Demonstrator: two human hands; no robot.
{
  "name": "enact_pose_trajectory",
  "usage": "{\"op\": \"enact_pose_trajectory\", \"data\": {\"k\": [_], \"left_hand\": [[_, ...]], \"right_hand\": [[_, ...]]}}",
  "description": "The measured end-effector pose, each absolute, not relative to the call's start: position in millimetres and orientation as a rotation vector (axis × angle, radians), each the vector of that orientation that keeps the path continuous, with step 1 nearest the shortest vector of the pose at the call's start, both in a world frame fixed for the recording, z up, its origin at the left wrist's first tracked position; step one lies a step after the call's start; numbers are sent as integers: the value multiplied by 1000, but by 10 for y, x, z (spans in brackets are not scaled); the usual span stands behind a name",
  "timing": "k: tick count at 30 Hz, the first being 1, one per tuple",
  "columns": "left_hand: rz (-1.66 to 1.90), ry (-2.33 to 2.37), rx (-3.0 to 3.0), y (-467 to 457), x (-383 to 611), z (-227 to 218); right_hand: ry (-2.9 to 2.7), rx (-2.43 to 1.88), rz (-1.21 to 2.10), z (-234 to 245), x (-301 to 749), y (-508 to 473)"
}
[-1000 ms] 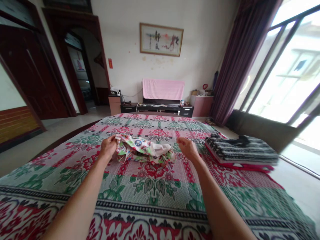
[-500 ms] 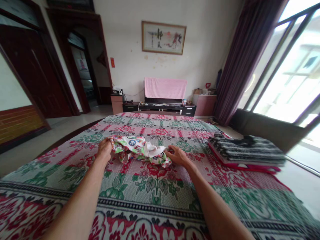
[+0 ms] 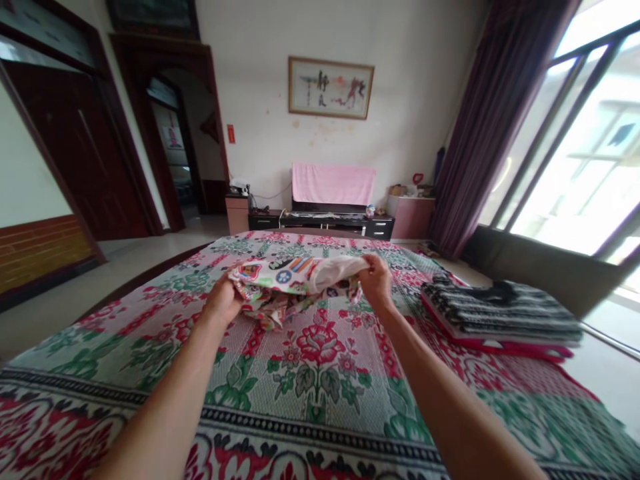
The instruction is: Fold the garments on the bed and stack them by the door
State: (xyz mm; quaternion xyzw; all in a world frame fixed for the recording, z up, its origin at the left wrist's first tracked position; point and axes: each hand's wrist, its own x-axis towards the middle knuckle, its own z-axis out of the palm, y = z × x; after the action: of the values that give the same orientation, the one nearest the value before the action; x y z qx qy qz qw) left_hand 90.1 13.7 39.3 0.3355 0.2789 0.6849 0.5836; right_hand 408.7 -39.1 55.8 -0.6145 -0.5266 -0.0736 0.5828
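A white garment [image 3: 295,275] with a colourful print is stretched between my two hands, just above the floral bedspread [image 3: 320,373]. My left hand [image 3: 225,297] is closed on its left end. At the other end, my right hand [image 3: 376,277] grips the plain white part of the cloth. The garment's lower folds hang bunched beneath its taut upper edge. Which kind of garment it is, I cannot tell.
To the right lies a stack of folded clothes [image 3: 500,310], a black-and-white striped piece on top. Beyond the bedspread's far edge stands a low black cabinet [image 3: 383,227] and a screen draped with a pink cloth [image 3: 334,183].
Both hands have lifted the garment off the bedspread. My right hand has moved right and up, pulling the cloth wider and tauter.
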Motion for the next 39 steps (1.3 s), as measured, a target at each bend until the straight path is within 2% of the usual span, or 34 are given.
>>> {"op": "enact_pose_trajectory", "data": {"k": [1, 3, 5, 8, 10, 16, 22, 25, 28, 34, 39], "left_hand": [[1589, 648, 800, 142, 910, 377], [1569, 684, 842, 162, 890, 321], [1583, 824, 871, 189, 826, 235], [1558, 1156, 889, 229, 696, 88], [1540, 1330, 922, 250, 624, 14], [1520, 1753, 1465, 193, 623, 95], [1119, 1986, 1990, -3, 766, 385], [781, 1919, 2164, -40, 774, 406], [523, 1655, 2303, -48, 741, 347], [617, 1267, 2328, -104, 753, 339], [265, 1126, 2380, -240, 929, 408]], "right_hand": [[-1155, -1339, -281, 703, 4148, -396], [-1184, -1204, -265, 904, 4254, -480], [-1373, -1178, 56, 937, 4347, -627], [-1596, -1167, 762, 732, 4481, -827], [-1507, -1128, 995, 535, 4554, -886], [-1140, -1200, 862, 199, 4585, -826], [-1395, -1373, 771, 52, 4563, -776], [-1655, -1439, 694, -54, 4598, -739], [-1799, -1455, 593, -125, 4634, -720], [-1988, -1318, 686, -42, 4639, -798], [-2151, -1276, 672, 26, 4572, -840]]}}
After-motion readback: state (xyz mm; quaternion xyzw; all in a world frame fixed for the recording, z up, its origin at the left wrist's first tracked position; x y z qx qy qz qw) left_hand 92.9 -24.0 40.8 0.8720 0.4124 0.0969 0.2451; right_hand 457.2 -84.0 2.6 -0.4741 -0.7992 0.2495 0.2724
